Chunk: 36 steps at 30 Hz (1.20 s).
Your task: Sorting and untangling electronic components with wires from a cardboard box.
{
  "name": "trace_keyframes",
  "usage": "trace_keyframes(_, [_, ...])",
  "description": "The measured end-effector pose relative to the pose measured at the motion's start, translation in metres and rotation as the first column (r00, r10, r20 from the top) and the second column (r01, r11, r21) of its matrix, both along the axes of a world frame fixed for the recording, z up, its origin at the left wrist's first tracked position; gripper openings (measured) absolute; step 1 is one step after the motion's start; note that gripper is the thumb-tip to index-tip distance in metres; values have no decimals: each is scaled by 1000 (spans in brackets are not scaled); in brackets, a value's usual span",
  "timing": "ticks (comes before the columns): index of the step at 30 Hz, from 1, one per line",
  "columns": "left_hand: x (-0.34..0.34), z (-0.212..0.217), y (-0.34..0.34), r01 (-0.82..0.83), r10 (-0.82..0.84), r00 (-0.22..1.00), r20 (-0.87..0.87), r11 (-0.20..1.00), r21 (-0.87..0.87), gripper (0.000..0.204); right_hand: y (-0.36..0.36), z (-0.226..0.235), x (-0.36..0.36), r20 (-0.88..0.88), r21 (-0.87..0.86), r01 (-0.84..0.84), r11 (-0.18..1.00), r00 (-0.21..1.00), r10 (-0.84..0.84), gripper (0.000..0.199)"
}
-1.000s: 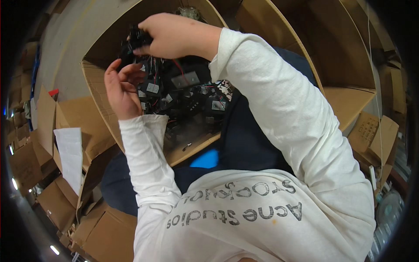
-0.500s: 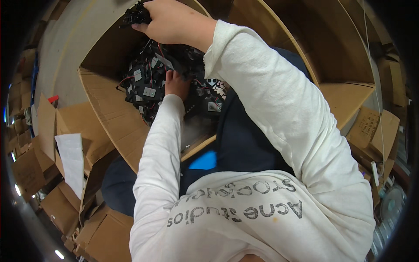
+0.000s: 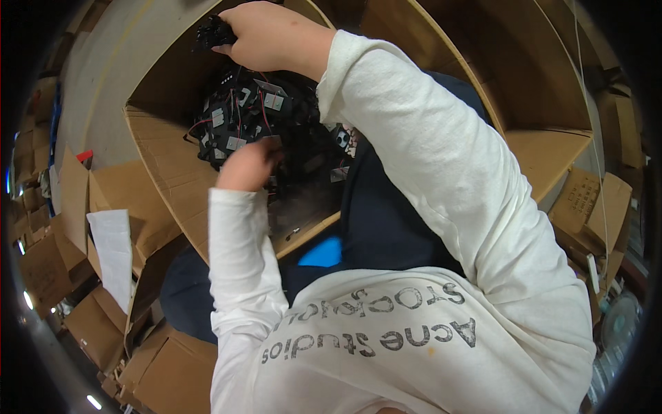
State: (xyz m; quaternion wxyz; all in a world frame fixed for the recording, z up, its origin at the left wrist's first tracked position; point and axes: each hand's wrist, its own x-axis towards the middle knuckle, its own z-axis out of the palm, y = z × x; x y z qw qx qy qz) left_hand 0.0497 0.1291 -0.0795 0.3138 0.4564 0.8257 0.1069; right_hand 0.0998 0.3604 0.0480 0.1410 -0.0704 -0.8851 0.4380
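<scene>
An open cardboard box [image 3: 153,157] in front of me holds a heap of black parts [image 3: 303,96] with flat silver-grey rectangles and thin red wires. My right hand [image 3: 276,36] is raised above the far left of the heap. Its fingers are closed on a bunch of small black parts [image 3: 212,33], whose exact kind I cannot make out. My left hand [image 3: 247,165] is over the near left part of the heap, blurred by motion. Its fingertips reach among the parts, and I cannot see whether they grip anything.
Another open cardboard box [image 3: 545,155] stands to the right. Folded cardboard boxes [image 3: 165,369] and a white sheet [image 3: 112,252] lie at the left. A carton [image 3: 578,200] and clear plastic items [image 3: 616,331] are at the far right.
My left hand has drawn back toward me and to the left. Silver-grey pieces in the heap have shifted. My right hand has barely moved and still grips the black parts.
</scene>
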Motion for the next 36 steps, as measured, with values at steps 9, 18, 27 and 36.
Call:
trace_keyframes(9, [-59, 116, -69, -239, 259, 942, -214, 964, 117, 18, -48, 11, -6, 107, 366, 240, 899, 949, -296, 25])
trace_keyframes(18, [-38, 103, -38, -221, 392, 874, -287, 847, 483, 14, -25, -39, -28, -56, 135, -27, 990, 998, 35, 30])
trace_keyframes(27, [-22, 83, 5, -417, 293, 897, 332, 307, 856, 15, -27, -21, -27, 176, -348, -406, 845, 857, 484, 16])
trace_keyframes(36, [-55, -146, -6, -497, 473, 867, 158, 795, 349, 37, -22, 8, -35, 117, -149, -186, 971, 972, 204, 27])
